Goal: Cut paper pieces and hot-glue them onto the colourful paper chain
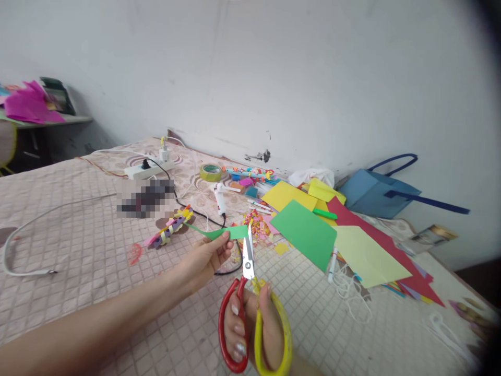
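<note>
My left hand (212, 253) pinches a narrow green paper strip (237, 232) between thumb and fingers, and the strip's thin tail trails off to the left. In my right hand (250, 318) is a pair of scissors (248, 263) with one red and one yellow handle; my fingers pass through the loops. The blades point away from me, slightly parted, with their tips at the strip's right end. Whether the blades touch the paper I cannot tell. Beyond the left hand lies a colourful decorated stick (169, 231) with purple, yellow and pink pieces.
A white glue gun (219, 199) stands near a roll of tape (210, 172). Green paper (304, 234), red paper (395, 256) and small paper scraps (256, 225) lie to the right, before a blue bag (378, 193). A power strip (146, 169) with cables sits back left.
</note>
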A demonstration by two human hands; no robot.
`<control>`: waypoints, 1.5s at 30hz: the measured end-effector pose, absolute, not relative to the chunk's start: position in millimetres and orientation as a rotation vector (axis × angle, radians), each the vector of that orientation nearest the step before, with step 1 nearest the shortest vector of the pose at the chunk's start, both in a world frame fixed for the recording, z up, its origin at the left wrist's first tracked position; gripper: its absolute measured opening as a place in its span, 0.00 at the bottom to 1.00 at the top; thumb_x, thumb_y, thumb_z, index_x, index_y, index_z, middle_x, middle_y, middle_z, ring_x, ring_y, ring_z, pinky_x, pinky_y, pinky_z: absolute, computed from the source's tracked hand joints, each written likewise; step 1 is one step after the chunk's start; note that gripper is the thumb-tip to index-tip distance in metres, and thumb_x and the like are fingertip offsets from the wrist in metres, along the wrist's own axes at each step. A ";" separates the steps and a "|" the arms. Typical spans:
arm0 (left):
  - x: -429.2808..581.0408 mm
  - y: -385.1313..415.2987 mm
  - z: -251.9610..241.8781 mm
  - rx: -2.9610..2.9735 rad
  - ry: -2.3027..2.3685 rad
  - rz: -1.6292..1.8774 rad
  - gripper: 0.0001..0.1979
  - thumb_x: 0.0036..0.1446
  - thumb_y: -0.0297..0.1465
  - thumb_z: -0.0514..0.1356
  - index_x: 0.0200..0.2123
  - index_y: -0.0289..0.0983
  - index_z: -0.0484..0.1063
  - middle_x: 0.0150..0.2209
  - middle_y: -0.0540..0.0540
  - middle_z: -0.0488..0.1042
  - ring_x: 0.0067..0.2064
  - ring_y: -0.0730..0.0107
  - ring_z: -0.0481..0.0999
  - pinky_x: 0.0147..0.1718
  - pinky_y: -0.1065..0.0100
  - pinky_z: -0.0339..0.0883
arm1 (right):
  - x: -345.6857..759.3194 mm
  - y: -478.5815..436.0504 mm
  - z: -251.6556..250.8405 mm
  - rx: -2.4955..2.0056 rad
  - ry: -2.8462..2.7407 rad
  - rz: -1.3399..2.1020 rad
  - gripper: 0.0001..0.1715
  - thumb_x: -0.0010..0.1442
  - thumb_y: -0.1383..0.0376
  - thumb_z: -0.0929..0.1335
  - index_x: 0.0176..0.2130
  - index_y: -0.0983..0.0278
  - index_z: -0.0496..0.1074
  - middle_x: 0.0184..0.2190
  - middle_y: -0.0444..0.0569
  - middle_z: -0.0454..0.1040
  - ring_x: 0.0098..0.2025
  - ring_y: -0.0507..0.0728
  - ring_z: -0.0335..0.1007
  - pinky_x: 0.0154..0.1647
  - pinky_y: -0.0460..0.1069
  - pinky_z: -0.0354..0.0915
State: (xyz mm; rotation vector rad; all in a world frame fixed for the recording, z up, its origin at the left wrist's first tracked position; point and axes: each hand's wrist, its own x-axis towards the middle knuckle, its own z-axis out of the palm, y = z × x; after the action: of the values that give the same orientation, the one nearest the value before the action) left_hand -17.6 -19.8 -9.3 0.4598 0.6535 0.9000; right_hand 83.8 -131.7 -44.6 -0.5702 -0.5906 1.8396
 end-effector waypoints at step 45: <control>-17.1 -32.3 -18.6 1.403 0.619 0.370 0.16 0.48 0.40 0.64 0.28 0.33 0.66 0.23 0.51 0.72 0.25 0.77 0.70 0.23 0.75 0.62 | 137.3 -108.9 -27.3 -1.340 -0.985 1.057 0.12 0.50 0.61 0.70 0.29 0.61 0.62 0.21 0.37 0.62 0.20 0.49 0.56 0.22 0.45 0.57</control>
State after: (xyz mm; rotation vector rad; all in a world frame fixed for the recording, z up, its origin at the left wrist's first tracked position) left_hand -17.1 -32.3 -18.6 1.4030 0.6193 0.3697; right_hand 137.3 -108.9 -27.3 -1.3401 -0.9846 1.0575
